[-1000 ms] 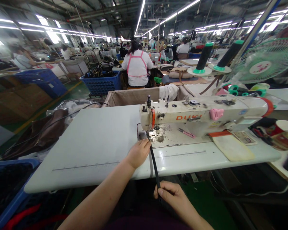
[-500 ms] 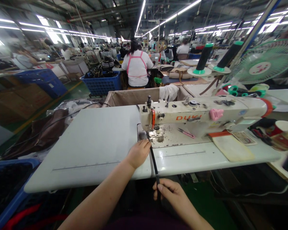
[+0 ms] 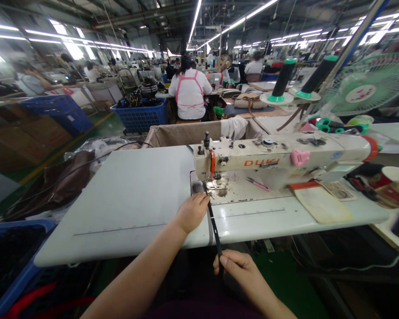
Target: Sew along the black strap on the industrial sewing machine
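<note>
A narrow black strap (image 3: 215, 228) runs from the needle area of the sewing machine (image 3: 286, 155) down over the table's front edge. Close to the needle, my left hand (image 3: 193, 212) has its fingers bent together over the strap, pressing it at the machine bed; the fingertips are partly hidden. Below the table edge, my right hand (image 3: 234, 264) pinches the strap between thumb and fingers. A small light mark crosses the strap between the two hands. Pink-handled thread snips (image 3: 258, 184) lie on the machine bed, right of the needle.
The white sewing table (image 3: 129, 190) extends left. A yellowish pad (image 3: 321, 206) lies at its right. Behind the machine stand black thread cones (image 3: 283, 80) and a green fan (image 3: 362, 91). A blue crate (image 3: 16, 283) is at lower left. A person in white (image 3: 190, 95) sits ahead.
My right hand has moved slightly right with the strap, and a light mark now shows on it just below my left hand. My left hand looks nearly still.
</note>
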A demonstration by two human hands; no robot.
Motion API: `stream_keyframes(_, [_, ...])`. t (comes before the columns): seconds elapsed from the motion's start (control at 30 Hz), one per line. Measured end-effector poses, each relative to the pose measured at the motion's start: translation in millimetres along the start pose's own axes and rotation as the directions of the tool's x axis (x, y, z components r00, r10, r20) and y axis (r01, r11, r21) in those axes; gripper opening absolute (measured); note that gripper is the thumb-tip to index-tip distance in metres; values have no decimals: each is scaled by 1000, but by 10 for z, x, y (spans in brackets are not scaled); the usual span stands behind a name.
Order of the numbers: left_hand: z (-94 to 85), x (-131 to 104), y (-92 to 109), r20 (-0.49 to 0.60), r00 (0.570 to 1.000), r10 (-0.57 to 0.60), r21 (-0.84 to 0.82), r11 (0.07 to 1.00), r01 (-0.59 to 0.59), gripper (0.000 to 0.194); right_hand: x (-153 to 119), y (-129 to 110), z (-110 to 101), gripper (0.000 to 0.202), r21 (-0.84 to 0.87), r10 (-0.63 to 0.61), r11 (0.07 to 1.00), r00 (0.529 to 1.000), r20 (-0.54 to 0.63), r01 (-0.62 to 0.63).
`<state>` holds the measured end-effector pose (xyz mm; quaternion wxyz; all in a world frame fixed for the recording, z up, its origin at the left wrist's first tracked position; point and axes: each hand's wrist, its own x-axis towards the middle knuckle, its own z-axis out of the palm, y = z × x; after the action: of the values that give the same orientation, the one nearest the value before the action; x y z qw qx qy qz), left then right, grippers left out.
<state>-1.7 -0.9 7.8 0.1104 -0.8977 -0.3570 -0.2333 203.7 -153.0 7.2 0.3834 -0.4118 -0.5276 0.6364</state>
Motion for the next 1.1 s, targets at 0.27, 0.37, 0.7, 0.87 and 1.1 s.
stream_keyframes(0.27, [38, -24, -19, 30, 1000, -9, -3, 1000, 9, 20, -19, -65, -11, 57, 6, -17, 1000, 999, 45, 17])
stream_keyframes(0.37, [33, -20, -15, 27, 1000, -9, 0, 1000, 9, 20, -23, -39, -15, 54, 3, -29, 1000, 998, 49, 29])
stream_keyframes(0.7, [41, -21, -26, 2, 1000, 6, 1, 1000, -6, 20, -6, -5, -21, 52, 0, -46, 999, 999, 25, 46])
stream_keyframes(0.87, [41, 6, -18, 12, 1000, -26, -15, 1000, 26, 23, -6, 22, -22, 51, -9, -52, 999, 998, 20, 52])
stream_keyframes(1.1, [67, 5, -18, 1, 999, -34, 6, 999, 34, 25, -6, 7, -25, 55, -31, -52, 998, 997, 53, 53])
